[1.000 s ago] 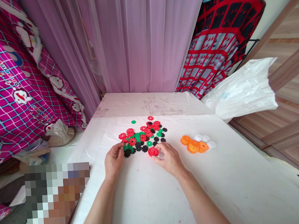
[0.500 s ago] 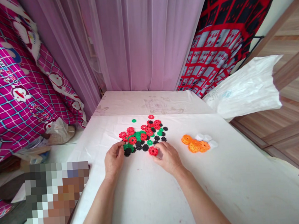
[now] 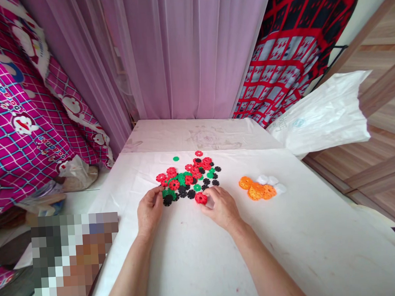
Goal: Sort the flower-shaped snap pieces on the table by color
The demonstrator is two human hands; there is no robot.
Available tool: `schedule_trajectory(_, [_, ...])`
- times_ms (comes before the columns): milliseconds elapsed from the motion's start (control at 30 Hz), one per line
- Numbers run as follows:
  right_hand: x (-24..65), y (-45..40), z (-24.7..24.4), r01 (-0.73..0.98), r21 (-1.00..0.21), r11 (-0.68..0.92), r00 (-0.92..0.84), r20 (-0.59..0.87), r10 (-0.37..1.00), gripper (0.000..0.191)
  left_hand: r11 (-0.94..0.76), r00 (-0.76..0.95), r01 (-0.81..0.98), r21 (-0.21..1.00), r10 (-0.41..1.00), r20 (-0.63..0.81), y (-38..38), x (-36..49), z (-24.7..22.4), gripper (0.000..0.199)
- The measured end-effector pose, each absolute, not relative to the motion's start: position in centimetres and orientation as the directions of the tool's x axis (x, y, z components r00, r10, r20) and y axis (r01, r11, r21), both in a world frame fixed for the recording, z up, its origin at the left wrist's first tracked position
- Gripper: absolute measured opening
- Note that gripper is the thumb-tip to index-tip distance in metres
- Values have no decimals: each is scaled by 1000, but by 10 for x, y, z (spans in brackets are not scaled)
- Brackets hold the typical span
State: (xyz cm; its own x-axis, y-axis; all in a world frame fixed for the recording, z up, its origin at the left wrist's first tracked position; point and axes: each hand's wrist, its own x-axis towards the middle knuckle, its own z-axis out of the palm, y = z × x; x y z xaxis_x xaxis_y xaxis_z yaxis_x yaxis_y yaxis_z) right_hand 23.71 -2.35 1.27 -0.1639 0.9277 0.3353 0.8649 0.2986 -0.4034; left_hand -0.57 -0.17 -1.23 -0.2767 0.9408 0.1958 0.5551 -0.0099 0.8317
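Observation:
A loose pile of notched, flower-shaped plastic discs in red, green (image 3: 181, 179) and black (image 3: 191, 194) lies mid-table. My right hand (image 3: 223, 207) pinches a red notched disc (image 3: 201, 198) between thumb and fingers at the pile's near edge; it may be a small stack. At the pile's left side is my left hand (image 3: 150, 210), its thumb and fingers closed together beside a black disc (image 3: 167, 200). Whatever sits between those fingertips, if anything, is too small to make out.
Orange discs (image 3: 256, 190) lie heaped to the right, with white discs (image 3: 269, 182) behind them. A white plastic bag (image 3: 326, 115) hangs over the table's right edge. A pixelated patch (image 3: 80, 262) covers something at the left edge of the white table (image 3: 198, 264).
Both hands keep nearly the same places and grips. The whole view has shifted slightly; the red disc in my right hand appears tilted a little differently.

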Motion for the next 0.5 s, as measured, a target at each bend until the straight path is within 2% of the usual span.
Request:
schedule_trajectory(67, [237,-23,15,860,-405,310,-175,336,925,22,-9,-279,555,832,940,197,-2,-6,-13,37])
schedule_trajectory(200, [237,-20,14,843,-401,358,-245,305,920,50,-1,-278,557,830,942,187,-2,-6,-13,37])
schedule_trajectory(267, [237,-18,11,842,-402,359,-261,279,924,57,0,-278,555,832,942,186,-3,-6,-12,37])
schedule_trajectory(500, [238,-17,6,823,-437,362,-250,293,923,35,-7,-276,546,838,942,189,-3,-4,-9,38])
